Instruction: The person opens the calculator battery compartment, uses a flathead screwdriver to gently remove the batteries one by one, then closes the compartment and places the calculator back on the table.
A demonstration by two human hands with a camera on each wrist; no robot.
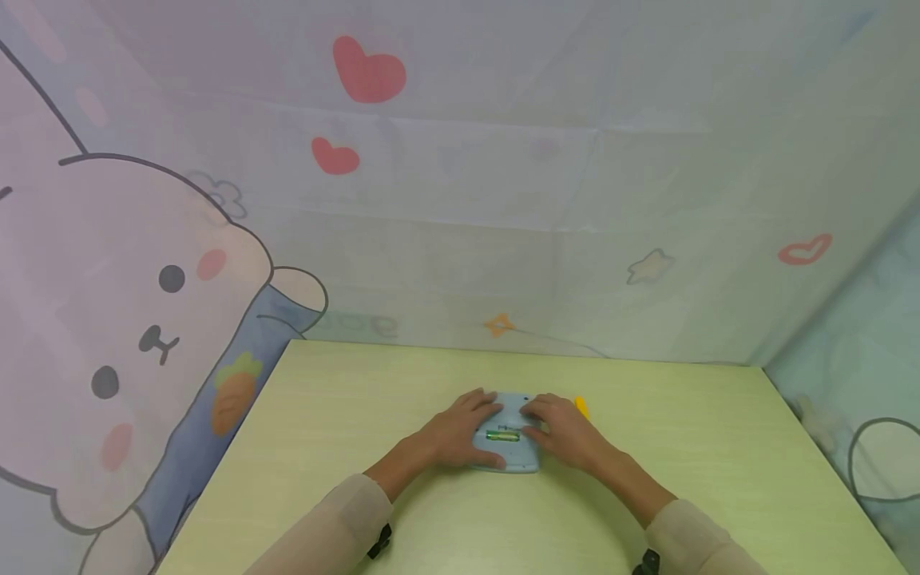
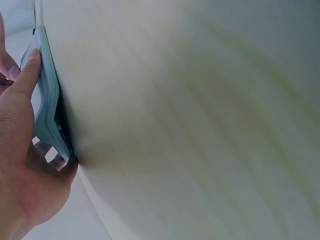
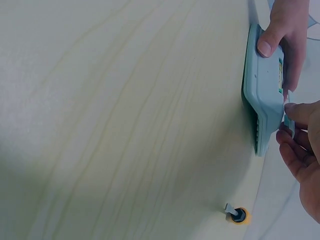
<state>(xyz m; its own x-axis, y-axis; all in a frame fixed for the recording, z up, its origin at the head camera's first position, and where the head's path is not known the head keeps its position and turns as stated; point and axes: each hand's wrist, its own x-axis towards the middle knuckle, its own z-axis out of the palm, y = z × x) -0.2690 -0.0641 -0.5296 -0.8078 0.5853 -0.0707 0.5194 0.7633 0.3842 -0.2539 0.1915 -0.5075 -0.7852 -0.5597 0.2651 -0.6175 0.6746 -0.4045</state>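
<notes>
A light-blue device (image 1: pixel 519 458), apparently a calculator turned face down, lies on the table with its battery slot uncovered. A green battery (image 1: pixel 502 436) sits in that slot. My left hand (image 1: pixel 458 431) grips the device along its left side, thumb on the near part of its back and fingers around the far edge. Over the device's right side, my right hand (image 1: pixel 568 431) pinches a small light-blue cover (image 3: pixel 289 123) between thumb and fingers, close to the back surface. In the head view that cover is mostly hidden by the fingers.
Right of the device lies a short yellow-handled screwdriver (image 1: pixel 581 408), its metal tip showing in the right wrist view. The pale wooden table (image 1: pixel 345 391) ends at a printed cloth backdrop (image 1: pixel 460 263) behind it.
</notes>
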